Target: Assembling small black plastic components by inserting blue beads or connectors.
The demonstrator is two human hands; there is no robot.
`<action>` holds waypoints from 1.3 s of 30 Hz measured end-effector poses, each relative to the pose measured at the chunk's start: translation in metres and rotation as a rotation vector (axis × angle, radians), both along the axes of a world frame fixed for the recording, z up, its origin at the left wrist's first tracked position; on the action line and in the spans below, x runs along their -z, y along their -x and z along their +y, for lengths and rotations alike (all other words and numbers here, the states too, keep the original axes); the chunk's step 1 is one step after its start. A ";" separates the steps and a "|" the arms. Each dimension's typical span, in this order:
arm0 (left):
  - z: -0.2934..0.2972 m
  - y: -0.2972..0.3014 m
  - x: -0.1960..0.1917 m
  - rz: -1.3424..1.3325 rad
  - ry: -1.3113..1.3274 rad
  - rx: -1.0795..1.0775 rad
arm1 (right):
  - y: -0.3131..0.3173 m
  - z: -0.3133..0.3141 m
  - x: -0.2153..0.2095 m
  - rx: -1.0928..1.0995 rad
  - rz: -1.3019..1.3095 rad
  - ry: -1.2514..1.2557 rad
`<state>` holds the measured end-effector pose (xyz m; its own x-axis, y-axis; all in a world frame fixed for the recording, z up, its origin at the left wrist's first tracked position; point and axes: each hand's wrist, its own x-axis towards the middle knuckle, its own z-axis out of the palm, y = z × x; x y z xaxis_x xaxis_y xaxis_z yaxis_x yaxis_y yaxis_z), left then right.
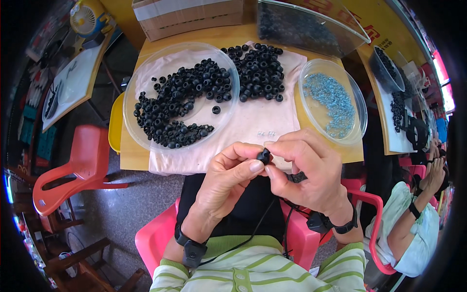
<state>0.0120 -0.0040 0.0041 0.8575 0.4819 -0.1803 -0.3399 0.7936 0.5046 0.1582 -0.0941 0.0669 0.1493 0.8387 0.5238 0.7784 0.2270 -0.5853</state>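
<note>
Between the fingertips of both hands, just off the table's near edge, is a small black bead-like piece with a hole (264,155). Thumb and forefinger of my left hand (228,170) pinch it from one side. From the other side my right hand (306,165) grips it with thumb and fingertips. Beyond the hands, a few tiny clear pieces (266,134) lie on the pale pink cloth (253,114). A round clear tray (127,117) holds many similar black pieces, and a heap of larger ones (258,73) rests on the cloth beside it.
A clear oval tub (361,117) of small blue pieces stands at the table's right. A cardboard box (189,19) and a clear bin (311,31) are at the back. One red chair (82,165) is to the left; another person (408,228) sits at the right.
</note>
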 end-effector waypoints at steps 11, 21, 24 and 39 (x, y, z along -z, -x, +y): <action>-0.003 0.004 -0.005 -0.006 0.084 0.095 | -0.004 -0.004 0.008 -0.059 -0.231 -0.117; 0.019 -0.014 -0.032 0.240 -0.422 -0.076 | -0.028 0.014 -0.016 -0.027 -0.208 0.009; 0.050 -0.010 -0.032 0.580 -1.065 -0.352 | -0.075 0.044 -0.041 0.196 -0.255 0.054; 0.086 -0.019 -0.016 0.990 -1.509 -0.231 | -0.164 0.092 -0.075 0.600 -0.251 0.098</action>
<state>0.0314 0.0817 0.0205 0.6166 0.7765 0.1296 0.4735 -0.4974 0.7269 0.3225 -0.0021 0.1416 0.4888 0.6936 0.5292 0.8690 -0.3337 -0.3653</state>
